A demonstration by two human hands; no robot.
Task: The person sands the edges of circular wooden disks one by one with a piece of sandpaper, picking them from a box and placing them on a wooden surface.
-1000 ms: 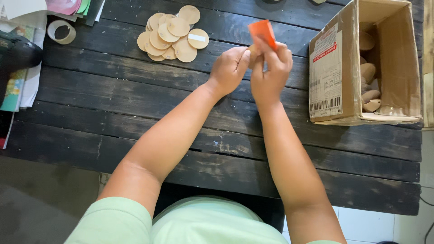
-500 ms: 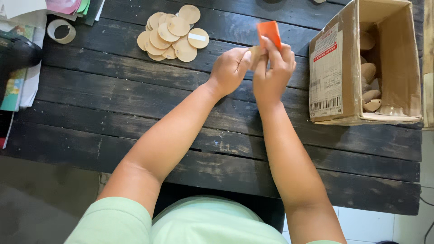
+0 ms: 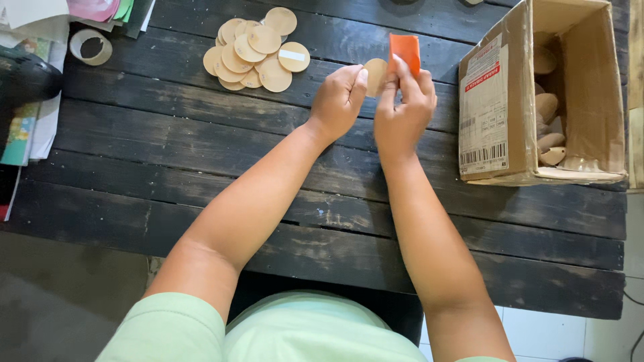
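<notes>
My left hand [image 3: 341, 99] pinches a small round wooden disc [image 3: 374, 75] by its edge, held upright over the dark wooden table [image 3: 201, 174]. My right hand [image 3: 402, 110] grips a folded orange sheet [image 3: 405, 52], which looks like sandpaper, and presses it against the disc's right side. Both hands meet above the middle of the table. A pile of several similar round wooden discs [image 3: 255, 50] lies on the table to the far left of my hands, one with a white strip on it.
An open cardboard box [image 3: 510, 114] with several wooden pieces inside stands at the right. A roll of tape [image 3: 92, 47], papers [image 3: 27, 127] and a dark tool [image 3: 23, 77] sit at the left edge. The table's near edge is by my body.
The hands have stayed in place. The disc now shows more plainly between the fingers, and the orange sheet has shifted slightly against it.
</notes>
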